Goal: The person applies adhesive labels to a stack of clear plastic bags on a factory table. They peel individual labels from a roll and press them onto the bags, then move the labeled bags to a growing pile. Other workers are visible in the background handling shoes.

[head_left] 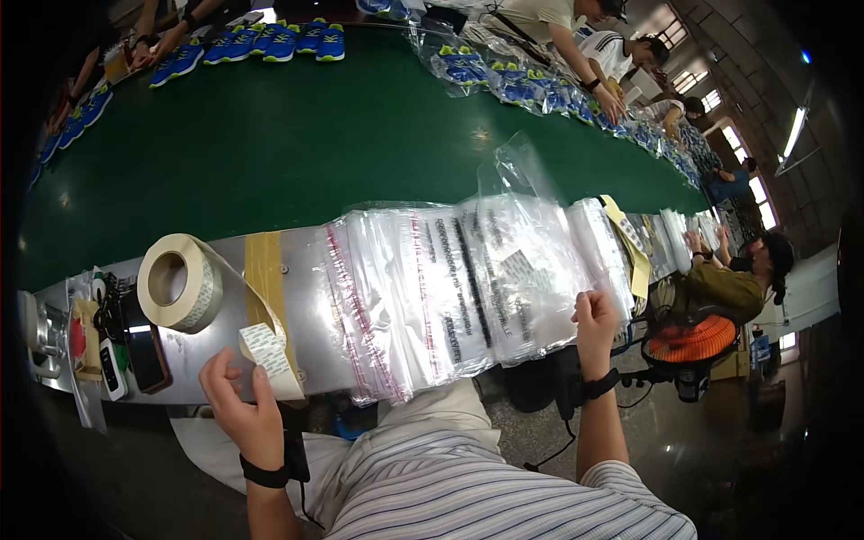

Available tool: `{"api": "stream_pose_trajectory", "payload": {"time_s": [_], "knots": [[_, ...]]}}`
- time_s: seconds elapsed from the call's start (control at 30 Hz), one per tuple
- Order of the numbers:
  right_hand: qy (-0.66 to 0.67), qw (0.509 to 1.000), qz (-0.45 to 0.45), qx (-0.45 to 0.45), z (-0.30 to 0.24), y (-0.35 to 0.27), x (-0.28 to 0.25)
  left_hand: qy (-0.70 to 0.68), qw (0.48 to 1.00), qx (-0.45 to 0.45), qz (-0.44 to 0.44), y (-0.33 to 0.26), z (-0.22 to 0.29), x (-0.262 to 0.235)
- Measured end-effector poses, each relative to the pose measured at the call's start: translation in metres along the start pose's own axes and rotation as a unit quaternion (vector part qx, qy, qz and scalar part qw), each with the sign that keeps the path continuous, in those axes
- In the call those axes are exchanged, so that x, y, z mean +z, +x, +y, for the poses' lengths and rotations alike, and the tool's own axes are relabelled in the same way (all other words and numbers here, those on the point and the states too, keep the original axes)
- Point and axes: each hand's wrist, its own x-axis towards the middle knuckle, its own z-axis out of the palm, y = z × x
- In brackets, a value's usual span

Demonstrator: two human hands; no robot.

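My left hand is open, its fingers apart, just below the loose end of a label strip. The strip's thumb-side edge is close to my thumb; I cannot tell whether they touch. It runs from a large roll of labels standing on the metal ledge. My right hand is closed in a pinch at the right edge of a pile of clear plastic bags. What its fingertips hold, if anything, is too small to make out. On the top bag a small patterned label shows, and a clear flap rises at its far end.
Beyond the ledge runs a green conveyor belt with blue shoes, some bagged. Co-workers stand along its far side; another sits at right. An orange fan is near my right arm. A phone lies left.
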Motion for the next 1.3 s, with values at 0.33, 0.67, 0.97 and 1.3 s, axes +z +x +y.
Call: {"api": "stream_pose_trajectory", "payload": {"time_s": [0.33, 0.67, 0.97, 1.3], "knots": [[0.087, 0.995, 0.040, -0.038, 0.021, 0.014, -0.016, 0.116, 0.757, 0.528, -0.368, -0.011, 0.094, 0.136], [-0.032, 0.978, 0.013, -0.208, 0.012, -0.048, 0.005, 0.197, 0.794, 0.476, -0.324, 0.031, 0.084, 0.120], [-0.109, 0.795, -0.384, -0.457, -0.084, -0.099, 0.171, -0.018, 0.966, 0.162, -0.201, -0.006, 0.015, -0.002], [-0.120, 0.868, -0.239, -0.418, -0.078, -0.056, 0.162, -0.232, 0.934, -0.182, -0.204, 0.001, -0.049, 0.016]]}}
